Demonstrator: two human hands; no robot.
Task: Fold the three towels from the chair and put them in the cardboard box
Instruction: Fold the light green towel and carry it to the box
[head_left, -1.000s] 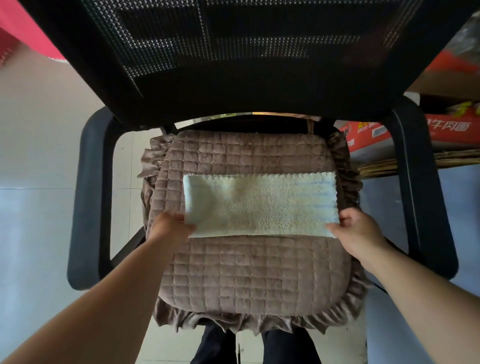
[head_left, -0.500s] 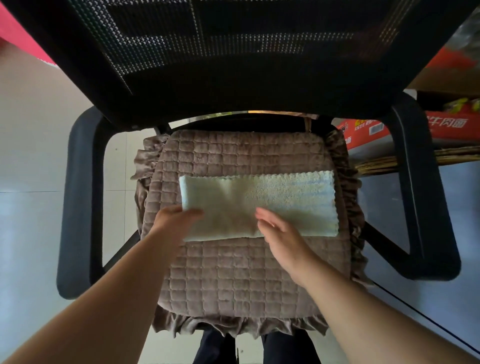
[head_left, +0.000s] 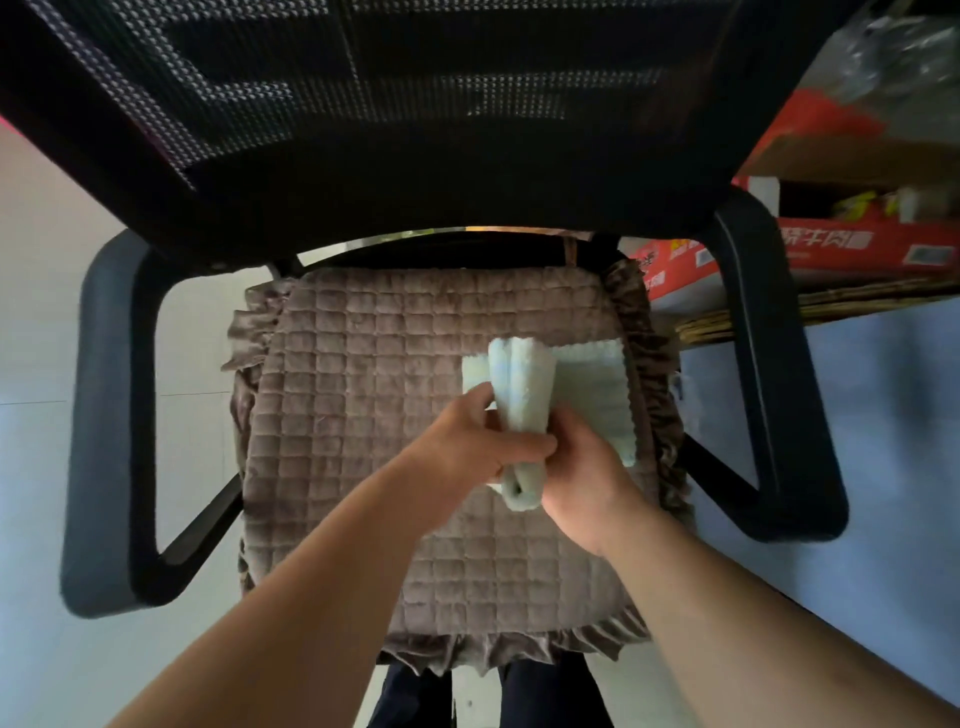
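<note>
Towel (head_left: 524, 395) mid-fold on the seat cushion (head_left: 363, 415) of the chair (head_left: 769, 364), toward the cushion's right side. One half lies flat beside the right frill; the other half is lifted and doubled over into a thick roll-like fold standing above it.

Left hand (head_left: 467, 447) grips the raised fold from the left, thumb across its front. Right hand (head_left: 587, 467) curls round the same fold from the right, fingers tucked behind the cloth. Both hands meet at the fold's near end.

Progress, as a judgement: only this one towel shows on the cushion; no others visible, so it may be the last, though that cannot be confirmed. The red printed cardboard box (head_left: 831, 244) sits beyond the chair's right armrest; its inside is not visible. Left to do: lay the fold flat, carry it to the box.

Change from a second ago: the towel then lay as a long strip across the cushion, a hand at each end. Its left end has since been brought over to the right
</note>
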